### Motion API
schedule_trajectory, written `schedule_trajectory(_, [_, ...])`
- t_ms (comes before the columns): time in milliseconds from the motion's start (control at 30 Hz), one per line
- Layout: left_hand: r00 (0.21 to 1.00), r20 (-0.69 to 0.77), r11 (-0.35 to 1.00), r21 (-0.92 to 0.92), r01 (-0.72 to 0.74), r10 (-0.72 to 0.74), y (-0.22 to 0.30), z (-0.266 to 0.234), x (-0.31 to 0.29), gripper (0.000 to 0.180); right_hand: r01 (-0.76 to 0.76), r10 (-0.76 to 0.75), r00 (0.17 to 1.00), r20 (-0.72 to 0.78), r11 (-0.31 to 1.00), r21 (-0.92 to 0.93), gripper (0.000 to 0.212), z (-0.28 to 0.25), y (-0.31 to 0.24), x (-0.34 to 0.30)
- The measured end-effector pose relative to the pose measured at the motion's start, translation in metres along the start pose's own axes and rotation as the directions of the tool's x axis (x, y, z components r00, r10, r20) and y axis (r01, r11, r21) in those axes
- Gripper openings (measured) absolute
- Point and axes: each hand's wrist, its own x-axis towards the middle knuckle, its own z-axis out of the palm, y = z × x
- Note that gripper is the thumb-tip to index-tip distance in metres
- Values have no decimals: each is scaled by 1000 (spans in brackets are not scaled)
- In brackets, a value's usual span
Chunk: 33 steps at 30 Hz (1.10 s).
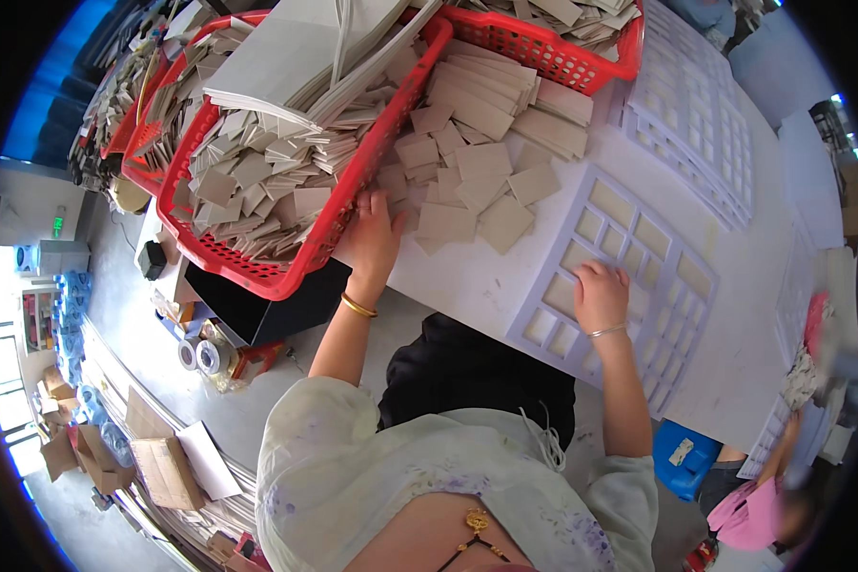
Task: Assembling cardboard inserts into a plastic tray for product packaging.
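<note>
My left hand [374, 234], with a gold bangle at the wrist, reaches along the outer side of a red perforated basket [300, 272]. Its fingers stretch toward loose grey cardboard pieces [448, 221] on the white table, thumb apart, nothing visible in them. A white grid frame [553, 276] with many rectangular openings lies at the right; beige-grey fills several openings. Over its left part rests my right hand [602, 297], wearing a thin bracelet, fingers curled down to an opening. Whatever its fingertips pinch or press is hidden.
Large grey sheets [286, 62] lie on the filled basket. Neat card stacks [486, 91] stand beside a second red basket [582, 67]. More white grid frames [691, 114] are piled at far right. A blue stool [686, 462] and a person in pink [748, 515] are at lower right.
</note>
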Motion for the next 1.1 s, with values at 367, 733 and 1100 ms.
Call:
schedule_trajectory(367, [993, -8, 992, -47, -116, 116, -33, 23, 7, 39, 488, -454, 863, -220, 863, 132, 36, 35, -181, 104])
schedule_trajectory(733, [919, -318, 923, -224, -313, 235, -29, 7, -5, 35, 541, -541, 839, -66, 841, -13, 15, 76, -190, 129])
schedule_trajectory(1100, [964, -253, 882, -433, -188, 81, 27, -22, -43, 21, 182, 116, 943, -311, 605, 775, 3, 7, -95, 51])
